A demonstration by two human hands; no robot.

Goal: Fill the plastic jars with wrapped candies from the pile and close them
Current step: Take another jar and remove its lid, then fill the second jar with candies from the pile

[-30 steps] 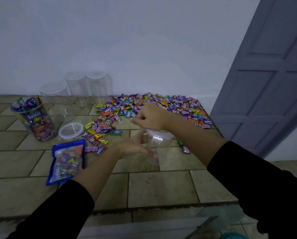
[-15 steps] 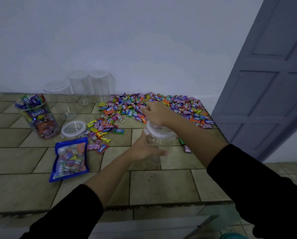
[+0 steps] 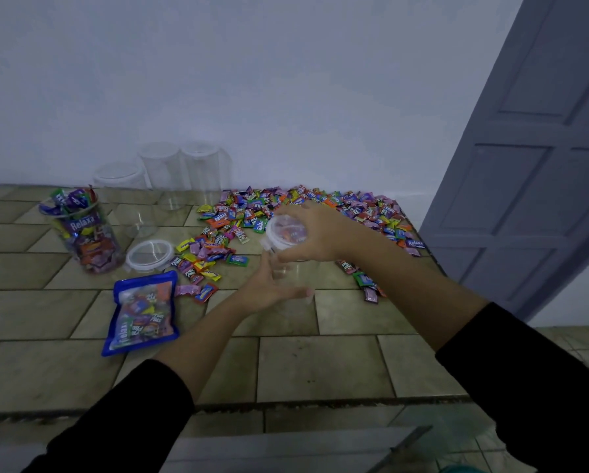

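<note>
Your left hand (image 3: 269, 289) is cupping the clear jar (image 3: 295, 276) mid-desk to steady it; your right hand (image 3: 317, 233) is gripping its lid (image 3: 284, 234), tilted above the mouth, probably opening it for candies.

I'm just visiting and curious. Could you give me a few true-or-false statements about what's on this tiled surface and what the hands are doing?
1. The right hand grips a lid. True.
2. The candy-filled jar on the left is closed. False: it is open, candies poke above its rim, and a loose lid lies beside it.
3. A blue bag of candies lies flat on the tiled surface. True.
4. The three jars by the wall are full of candies. False: they look empty.
5. The left hand is picking candies from the pile. False: it holds the clear jar.
</note>
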